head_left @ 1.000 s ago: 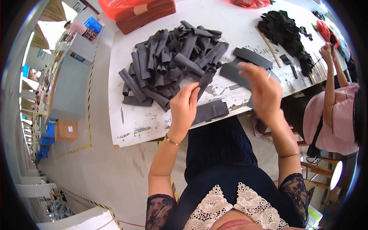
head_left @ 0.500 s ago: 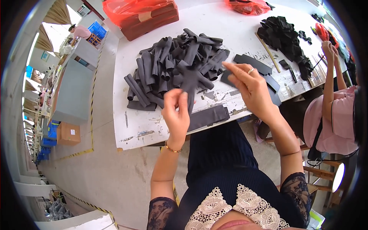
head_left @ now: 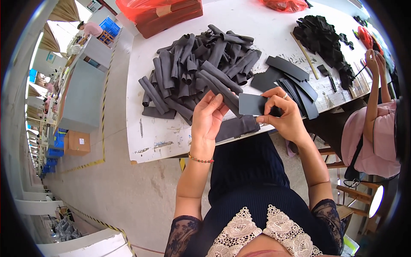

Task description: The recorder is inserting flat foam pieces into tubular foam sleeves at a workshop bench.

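Note:
My left hand [head_left: 209, 113] has its fingers closed on the near end of a dark grey fabric tube [head_left: 220, 91], which slants up and away over the pile. In my right hand [head_left: 280, 112] a flat dark grey strip [head_left: 251, 104] is pinched between thumb and fingers. The strip's left end meets or lies very close to the tube's near end; I cannot tell whether it is inside. Beyond the hands is a heap of similar rolled fabric tubes [head_left: 177, 64]. Flat dark strips [head_left: 295, 96] are fanned out beyond my right hand. A flat dark fabric stack [head_left: 235, 128] lies at the table's near edge.
The white table [head_left: 147, 141] has worn marks. A red plastic-covered box [head_left: 171, 19] stands at the back, with black pieces [head_left: 319, 43], a wooden stick [head_left: 305, 55] and a black-handled brush [head_left: 327, 78] to the right. A person in pink [head_left: 372, 141] works at the right.
My right hand has drawn back from the loose strips with one strip in it and come close to my left hand. The tube in my left hand now points up and away.

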